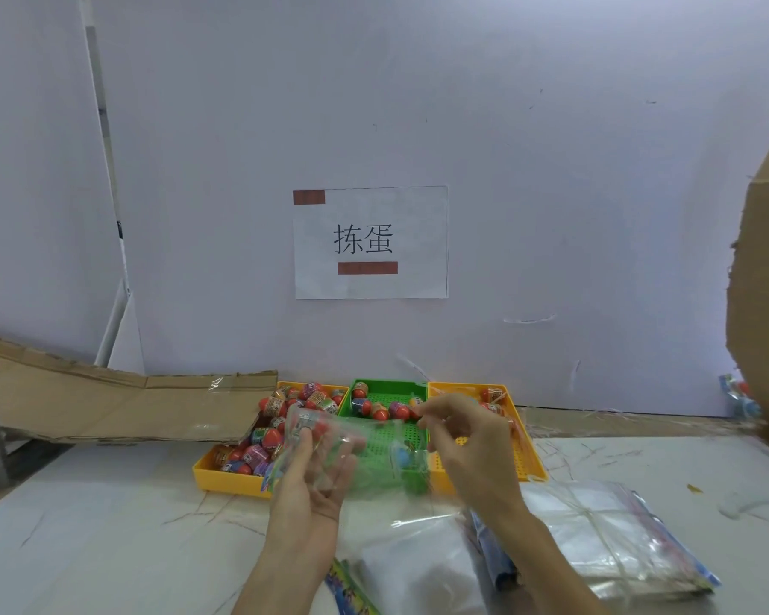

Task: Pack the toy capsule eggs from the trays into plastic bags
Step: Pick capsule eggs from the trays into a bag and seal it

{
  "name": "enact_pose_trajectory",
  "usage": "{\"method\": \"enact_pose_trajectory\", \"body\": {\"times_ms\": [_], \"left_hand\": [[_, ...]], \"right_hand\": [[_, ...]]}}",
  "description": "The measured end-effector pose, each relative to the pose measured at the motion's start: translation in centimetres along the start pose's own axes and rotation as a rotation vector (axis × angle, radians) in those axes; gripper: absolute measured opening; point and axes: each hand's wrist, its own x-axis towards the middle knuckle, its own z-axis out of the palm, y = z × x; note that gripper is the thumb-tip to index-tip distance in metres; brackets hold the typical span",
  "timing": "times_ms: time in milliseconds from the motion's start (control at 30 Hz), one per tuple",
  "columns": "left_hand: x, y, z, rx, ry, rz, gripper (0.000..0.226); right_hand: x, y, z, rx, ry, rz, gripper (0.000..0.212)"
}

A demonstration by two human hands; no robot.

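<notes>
**Caller:** Fingers (426, 411) of the right hand (471, 446) are pinched tight on the right end of the clear plastic bag (365, 441), up above the green tray (387, 386).

**Analyst:** The left hand (311, 477) is palm up beneath it, its fingers (345, 470) loosely curled round the other end, where capsule eggs (309, 423) bunch inside. Blur hides the finer grip.

**Caller:** Three trays sit side by side at the far edge of the bench (107, 526). The left yellow tray (223, 479) is heaped with capsule eggs. The green tray and the right yellow tray (531, 463) hold only a few.

**Analyst:** The widest open stretch of bench is at the near left. A stack of bags (604, 539) lies by the near right edge. A cardboard sheet (107, 406) hems the far left corner, and a cardboard box (764, 281) crowds the right edge.
</notes>
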Motion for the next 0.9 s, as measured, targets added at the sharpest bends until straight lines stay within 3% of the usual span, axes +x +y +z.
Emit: {"method": "enact_pose_trajectory", "body": {"times_ms": [100,167,300,467,633,800,900], "left_hand": [[0.0,0.2,-0.1,-0.018,0.018,0.009,0.026],[0.0,0.3,-0.2,-0.025,0.034,0.006,0.023],[0.1,0.4,-0.4,-0.019,0.064,-0.004,0.021],[0.0,0.6,-0.2,-0.027,0.077,-0.007,0.044],[-0.1,0.4,-0.1,-0.014,0.070,-0.025,0.029],[-0.1,0.4,0.1,-0.006,0.060,-0.017,0.034],[-0.1,0.4,0.0,-0.006,0.052,-0.008,0.031]], "right_hand": [[0.8,0.6,-1.2,-0.009,0.139,0.116,0.026],[1.3,1.4,-1.9,-0.059,0.122,0.211,0.027],[2.4,2.3,-1.0,-0.338,-0.340,0.314,0.016],[4.7,2.1,2.5,-0.529,-0.535,0.287,0.018],[6.2,2.2,4.4,-0.779,-0.866,0.320,0.027],[6.0,3.0,4.0,-0.722,-0.837,0.298,0.032],[5.3,3.3,2.9,-0.573,-0.606,0.264,0.034]]}}
